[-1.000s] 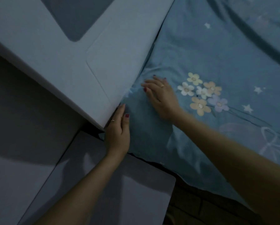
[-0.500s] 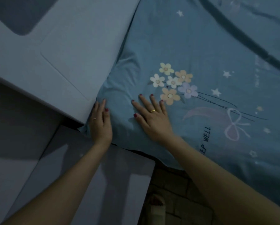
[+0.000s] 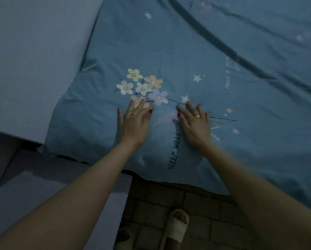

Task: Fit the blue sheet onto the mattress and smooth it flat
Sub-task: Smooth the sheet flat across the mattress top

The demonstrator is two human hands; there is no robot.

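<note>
- The sheet (image 3: 214, 56) is a muted blue cloth that covers the mattress across the upper and right part of the view, its near edge hanging over the side above the floor.
- A printed posy of flowers (image 3: 142, 87) sits on it: cream, peach, white and lilac blooms with pale centres, on thin dark stems that run off to the right.
- Small white stars are scattered about the print, and the words "SLEEP WELL" (image 3: 174, 152) run in dark letters between the two wrists.
- A pale ribbon or bow shape lies partly under the right hand; its full outline cannot be made out.
- The near corner of the sheet is rounded over the mattress corner, with soft creases fanning from it.
- A long dark fold (image 3: 219, 42) crosses the cloth diagonally at upper right, and finer wrinkles lie beyond it.
- The left hand (image 3: 135, 121) lies flat on the sheet, fingers straight and spread, tips touching the lowest flower.
- The right hand (image 3: 196, 123) lies flat just beside it, fingers spread, near a star; neither hand grasps any cloth.
- Both hands wear a ring, and the nails are dark red.
- A pale headboard (image 3: 33, 60) stands against the sheet's left edge.
- A light slipper (image 3: 176, 226) shows on the brick-patterned floor (image 3: 196, 204) below.
</note>
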